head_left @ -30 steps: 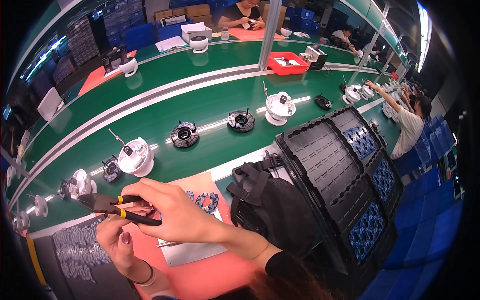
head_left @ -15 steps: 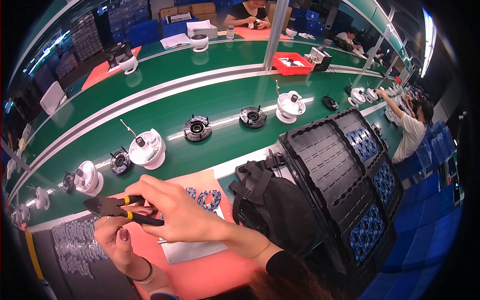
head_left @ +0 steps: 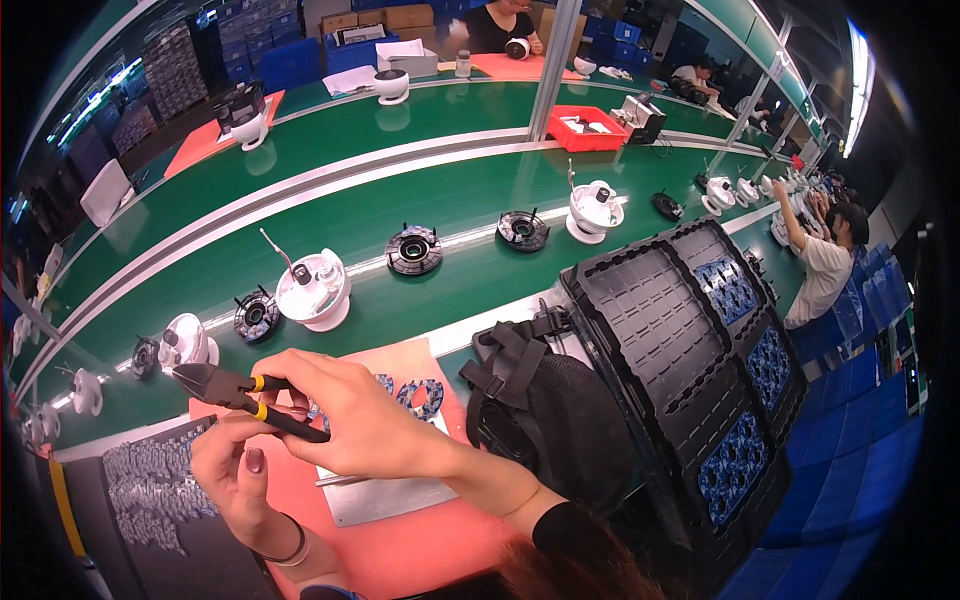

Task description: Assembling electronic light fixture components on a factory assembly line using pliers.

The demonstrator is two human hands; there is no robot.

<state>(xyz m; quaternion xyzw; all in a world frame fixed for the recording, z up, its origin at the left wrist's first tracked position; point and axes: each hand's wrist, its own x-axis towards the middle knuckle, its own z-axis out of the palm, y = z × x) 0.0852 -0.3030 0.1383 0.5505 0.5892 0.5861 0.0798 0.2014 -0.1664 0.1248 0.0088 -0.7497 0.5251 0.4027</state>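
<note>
My right hand (head_left: 375, 425) grips a pair of diagonal cutting pliers (head_left: 222, 388) with black and yellow handles. Their jaws point left, above my left hand (head_left: 235, 475). That hand is turned palm up with its fingers loosely bent and its thumb apart. Nothing shows in it, though its fingertips are partly hidden behind the pliers and my right hand. Beyond my right wrist, a blue ring-shaped circuit board (head_left: 422, 399) lies by a silver metal plate (head_left: 390, 500) on the pink mat (head_left: 430, 545).
White rounded housings (head_left: 314, 290) and black ring-shaped parts (head_left: 413, 250) stand along the green conveyor (head_left: 470, 290). At my right are a black bag (head_left: 550, 420) and black trays (head_left: 640, 320) with blue boards. Many small boards (head_left: 150, 490) lie at left. Co-workers sit across and far right.
The housings and black ring parts on the conveyor have shifted right. The plier jaws have dipped and tilted slightly, and my hands stay almost in place. Across the line, a co-worker now holds a white round part.
</note>
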